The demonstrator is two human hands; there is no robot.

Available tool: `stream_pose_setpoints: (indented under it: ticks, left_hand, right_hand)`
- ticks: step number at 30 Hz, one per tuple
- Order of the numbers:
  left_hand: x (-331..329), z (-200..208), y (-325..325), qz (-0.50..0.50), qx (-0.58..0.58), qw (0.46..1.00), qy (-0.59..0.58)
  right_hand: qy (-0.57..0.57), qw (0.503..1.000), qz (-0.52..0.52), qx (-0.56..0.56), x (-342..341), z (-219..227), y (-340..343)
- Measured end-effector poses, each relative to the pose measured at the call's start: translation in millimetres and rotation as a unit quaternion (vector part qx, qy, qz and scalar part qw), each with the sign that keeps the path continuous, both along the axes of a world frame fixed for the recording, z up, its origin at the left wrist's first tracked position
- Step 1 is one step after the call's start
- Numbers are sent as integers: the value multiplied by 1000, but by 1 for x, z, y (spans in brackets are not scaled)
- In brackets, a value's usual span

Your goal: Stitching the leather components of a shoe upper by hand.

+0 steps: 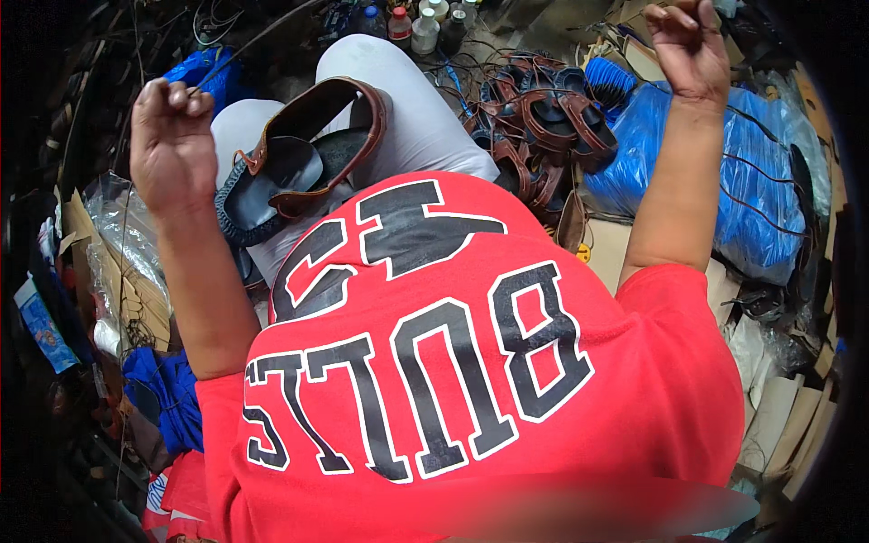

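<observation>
Both hands raised wide above a dark-soled sandal with broad brown leather straps [288,169]

The sandal lies on the person's lap, across pale grey trousers [421,136], its straps standing up in a loop. Its near left rim looks braided. Whether the second dark sole shape under the strap belongs to it cannot be told.

The bare left hand [172,136] is up beside the sandal, apart from it, with the fingers folded toward the palm. A thin dark cord [262,34] slants from those fingers toward the upper edge; whether they pinch it cannot be told.

The bare right hand [692,50] is lifted well away at the upper right, fingers bent inward; its grip cannot be made out either. Below it sits a bulky bundle in blue plastic wrapping [670,172]. Between bundle and lap lies a heap of brown strapped sandals [588,127], with small capped bottles [424,33] beyond the knees.
</observation>
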State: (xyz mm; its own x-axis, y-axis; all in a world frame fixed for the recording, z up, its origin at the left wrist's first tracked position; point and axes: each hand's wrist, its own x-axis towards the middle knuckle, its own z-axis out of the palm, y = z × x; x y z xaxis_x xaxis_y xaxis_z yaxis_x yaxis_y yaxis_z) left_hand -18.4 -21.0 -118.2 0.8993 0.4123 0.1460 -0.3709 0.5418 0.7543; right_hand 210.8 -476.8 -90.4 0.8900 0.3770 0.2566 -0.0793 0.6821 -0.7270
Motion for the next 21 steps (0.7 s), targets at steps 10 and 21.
stream_pose_setpoints:
  ticks: [10, 21]
  left_hand:
    - [16, -21, -32, -62, 2, 998, 22]
    - [18, -11, -65, 53, 219, 966, 129]
  right_hand:
    - [-55, 989, -120, -63, -7, 26, -27]
    - [-1, 997, -70, 19, 2, 50, -62]
